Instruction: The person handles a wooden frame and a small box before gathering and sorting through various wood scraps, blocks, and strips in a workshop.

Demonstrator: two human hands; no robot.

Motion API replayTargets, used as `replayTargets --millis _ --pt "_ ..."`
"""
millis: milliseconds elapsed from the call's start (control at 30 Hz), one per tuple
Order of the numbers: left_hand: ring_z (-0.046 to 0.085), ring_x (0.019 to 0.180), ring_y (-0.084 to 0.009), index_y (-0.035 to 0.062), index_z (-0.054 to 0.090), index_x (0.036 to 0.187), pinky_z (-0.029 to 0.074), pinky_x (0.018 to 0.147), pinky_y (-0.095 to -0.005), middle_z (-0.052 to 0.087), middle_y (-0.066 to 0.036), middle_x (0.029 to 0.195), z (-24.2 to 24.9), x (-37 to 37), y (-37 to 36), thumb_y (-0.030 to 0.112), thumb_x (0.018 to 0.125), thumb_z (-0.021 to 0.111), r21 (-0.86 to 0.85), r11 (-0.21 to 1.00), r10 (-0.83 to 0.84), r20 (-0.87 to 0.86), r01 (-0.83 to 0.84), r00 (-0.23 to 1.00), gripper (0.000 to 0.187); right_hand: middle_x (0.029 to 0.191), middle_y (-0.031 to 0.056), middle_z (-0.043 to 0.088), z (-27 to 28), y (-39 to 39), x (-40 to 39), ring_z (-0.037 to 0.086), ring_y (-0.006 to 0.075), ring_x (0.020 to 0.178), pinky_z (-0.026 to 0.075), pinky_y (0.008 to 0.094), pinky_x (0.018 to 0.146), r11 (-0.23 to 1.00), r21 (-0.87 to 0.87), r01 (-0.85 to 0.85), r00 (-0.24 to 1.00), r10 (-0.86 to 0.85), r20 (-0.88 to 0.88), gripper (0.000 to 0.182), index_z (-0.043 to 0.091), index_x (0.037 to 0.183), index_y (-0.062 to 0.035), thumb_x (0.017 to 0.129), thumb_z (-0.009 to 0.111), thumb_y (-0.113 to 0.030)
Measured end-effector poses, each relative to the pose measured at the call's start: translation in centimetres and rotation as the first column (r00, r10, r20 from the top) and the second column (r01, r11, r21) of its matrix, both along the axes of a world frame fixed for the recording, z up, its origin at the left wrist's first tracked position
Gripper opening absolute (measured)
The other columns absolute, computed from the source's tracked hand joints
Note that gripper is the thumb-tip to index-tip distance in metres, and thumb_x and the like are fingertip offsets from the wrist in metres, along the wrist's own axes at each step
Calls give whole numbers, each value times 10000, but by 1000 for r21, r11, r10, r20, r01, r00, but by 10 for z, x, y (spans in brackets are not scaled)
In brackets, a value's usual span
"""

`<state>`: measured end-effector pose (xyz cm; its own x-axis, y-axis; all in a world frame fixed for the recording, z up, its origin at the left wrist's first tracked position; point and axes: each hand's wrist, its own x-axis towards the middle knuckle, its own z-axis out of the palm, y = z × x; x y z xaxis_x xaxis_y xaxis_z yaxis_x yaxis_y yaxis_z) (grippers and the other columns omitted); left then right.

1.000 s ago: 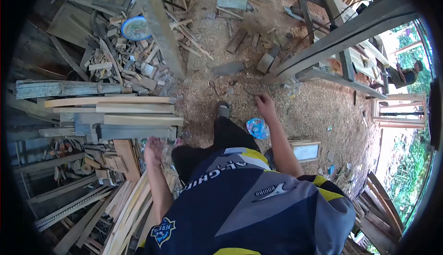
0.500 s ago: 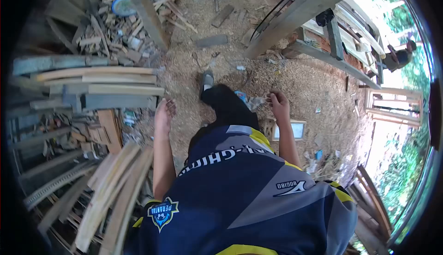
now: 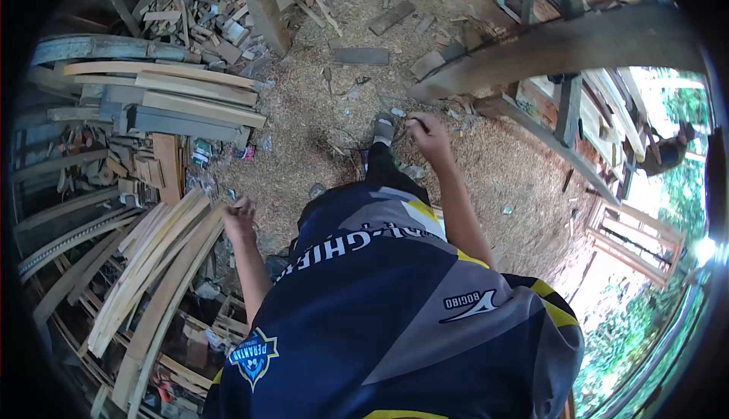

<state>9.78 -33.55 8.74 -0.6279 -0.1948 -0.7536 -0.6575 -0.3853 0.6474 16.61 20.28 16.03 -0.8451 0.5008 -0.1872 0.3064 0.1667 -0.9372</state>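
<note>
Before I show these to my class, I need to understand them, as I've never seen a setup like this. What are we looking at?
There is no machine here, just a person with two bare hands. Every picture comes from one camera worn on the head, looking forward and down, so the person's own shirt fills the bottom and one shoe shows ahead.

The left hand is beside the ends of some long boards; I can't tell if it touches them. The right hand is out in front. I see nothing clearly held, though curled fingers could hide something small.

The ground is strewn with what look like wood shavings, with a heap of offcuts at upper left. Another person is at the far right.
</note>
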Motion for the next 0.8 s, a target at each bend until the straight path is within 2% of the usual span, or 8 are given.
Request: replayTargets --millis 67,200,267,333,500,600,700,800 --pt "510 1323 -376 27 527 1379 379 1119 -474 579 -135 1421 22 -28 40 493 1076 222 -138 988 66 -76 -76 995 634 925 112 686 -27 16 -37 658 184 885 519 323 806 986 112 -125 992 122 35 227 674 1135 -9 958 636 -147" --pt "515 1335 -343 28 440 1471 373 1138 -467 493 -170 1503 -6 -78 108 508 1075 288 -237 971 5 -146 -40 989 641 952 127 693 -84 36 -100 662 209 862 517 333 782 964 7 -264 958 262 120 242 669 1139 -10 963 642 -173" --pt "546 1303 -346 24 425 1483 395 1101 -497 482 -193 1506 -34 -109 140 595 1042 336 -256 941 -255 -115 220 960 727 940 137 700 -88 32 -128 666 222 845 519 340 777 969 -75 -237 955 246 168 260 665 1140 2 965 641 -189" --pt "547 1300 -340 14 428 1485 391 1103 -489 489 -204 1493 -44 -146 180 625 1029 350 -215 896 -402 -22 388 915 766 920 136 705 -108 30 -160 670 220 832 522 342 777 980 -38 -197 894 196 403 274 668 1147 -9 956 652 -205" --pt "556 1281 -327 8 482 1449 386 1096 -471 517 -195 1456 -193 -217 236 646 1027 352 -33 759 -643 123 651 756 776 930 129 717 -321 14 -191 688 236 843 529 353 783 991 -127 -42 883 96 460 284 679 1153 -43 940 662 -230" --pt "558 1273 -306 3 488 1432 375 1097 -462 548 -175 1420 -309 -232 245 632 1036 342 51 770 -633 188 636 751 758 924 86 711 -456 -7 -210 678 159 844 528 319 786 990 -126 -69 857 124 501 277 648 1186 -25 968 635 -195" --pt "561 1266 -282 -2 511 1413 385 1079 -427 583 -163 1382 -395 -242 242 584 1057 321 83 871 -490 195 484 850 712 1035 147 731 -587 -31 -230 709 267 926 539 377 831 989 -12 -145 731 115 673 349 684 1215 -87 938 660 -299" --pt "561 1260 -286 -9 516 1404 385 1082 -428 584 -159 1373 -469 -238 231 602 1059 281 23 919 -380 315 393 870 740 1030 148 732 -702 -58 -243 710 280 917 547 390 826 988 -11 -151 679 112 725 351 683 1232 -94 938 659 -285"
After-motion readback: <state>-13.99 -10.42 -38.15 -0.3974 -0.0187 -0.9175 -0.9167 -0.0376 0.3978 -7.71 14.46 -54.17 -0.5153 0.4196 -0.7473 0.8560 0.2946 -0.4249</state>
